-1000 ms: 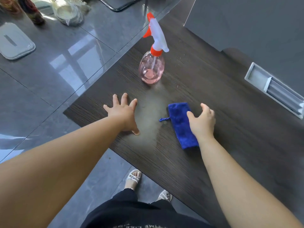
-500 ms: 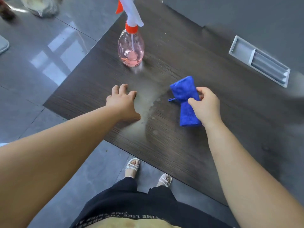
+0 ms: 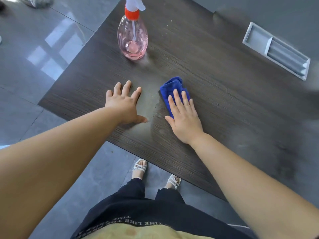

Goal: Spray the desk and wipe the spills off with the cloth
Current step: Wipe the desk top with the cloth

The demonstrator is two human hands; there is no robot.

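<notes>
Right hand lies flat, fingers straight, pressing the blue cloth onto the desk at frame centre, covering the cloth's near part. Left hand rests spread on the desk, holding nothing. Spray bottle stands at upper centre, its nozzle cut off by the top edge.

Your L hand lies palm down on the dark wood-grain desk, fingers spread, thumb out to the right. Your R hand is flat too, fingers straight & close together, pressing on the folded blue cloth. Both forearms bare, stretched fwd, hands apart.
</notes>
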